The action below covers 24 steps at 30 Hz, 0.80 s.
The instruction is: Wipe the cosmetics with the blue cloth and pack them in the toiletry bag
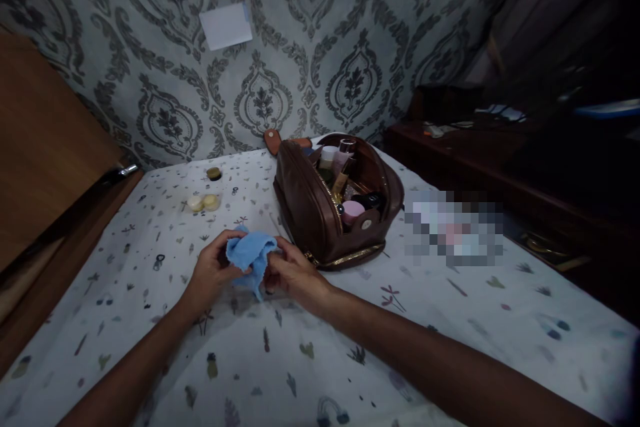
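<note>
A light blue cloth [250, 250] is bunched between my two hands, above the patterned sheet. My left hand [214, 265] grips it from the left, fingers curled behind it. From the right, my right hand [296, 275] pinches the cloth, with its fingers bent into the folds. Whether something lies inside the cloth is hidden. Just beyond my right hand stands an unzipped brown toiletry bag [310, 203]. Several bottles and jars fill it, among them a pink-lidded jar [353, 212] and a white-capped bottle [328, 157].
Two small pale yellow round containers [203, 203] and a dark one with a gold-brown top [214, 174] sit on the printed sheet [270, 360]. A blurred-out item lies right of the bag. Dark wooden furniture [450, 167] borders the right; a wooden panel [45, 153] stands left.
</note>
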Available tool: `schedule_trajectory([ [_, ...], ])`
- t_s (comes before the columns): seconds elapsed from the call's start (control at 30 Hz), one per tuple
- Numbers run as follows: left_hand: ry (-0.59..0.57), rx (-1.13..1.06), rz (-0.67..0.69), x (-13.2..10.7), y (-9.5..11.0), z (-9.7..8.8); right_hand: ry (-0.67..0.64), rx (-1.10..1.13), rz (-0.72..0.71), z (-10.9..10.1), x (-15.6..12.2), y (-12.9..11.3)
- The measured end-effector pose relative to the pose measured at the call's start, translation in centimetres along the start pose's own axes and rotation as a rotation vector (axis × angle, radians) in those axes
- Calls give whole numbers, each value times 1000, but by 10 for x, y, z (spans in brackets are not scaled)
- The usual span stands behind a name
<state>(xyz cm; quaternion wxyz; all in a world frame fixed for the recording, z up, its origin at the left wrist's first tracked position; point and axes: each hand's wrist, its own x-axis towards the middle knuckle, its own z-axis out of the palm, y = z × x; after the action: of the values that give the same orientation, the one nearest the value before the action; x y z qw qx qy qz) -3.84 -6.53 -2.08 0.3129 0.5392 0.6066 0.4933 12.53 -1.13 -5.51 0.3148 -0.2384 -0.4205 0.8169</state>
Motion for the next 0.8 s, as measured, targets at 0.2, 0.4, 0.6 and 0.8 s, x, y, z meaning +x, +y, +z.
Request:
schedule_trajectory([
  [0.2,101,-123,-60,4,-7,-3,-136,84,61,2,-1,-4],
  [0.4,213,-290,-122,7,-19,-3,-142,105,66,6,-4,-11],
  [0.6,-64,50,134,-4,-20,0,-73,22,-1,3,-2,-4],
  [0.8,-47,377,225,-12,-19,0,-149,-118,65,6,-6,-8],
])
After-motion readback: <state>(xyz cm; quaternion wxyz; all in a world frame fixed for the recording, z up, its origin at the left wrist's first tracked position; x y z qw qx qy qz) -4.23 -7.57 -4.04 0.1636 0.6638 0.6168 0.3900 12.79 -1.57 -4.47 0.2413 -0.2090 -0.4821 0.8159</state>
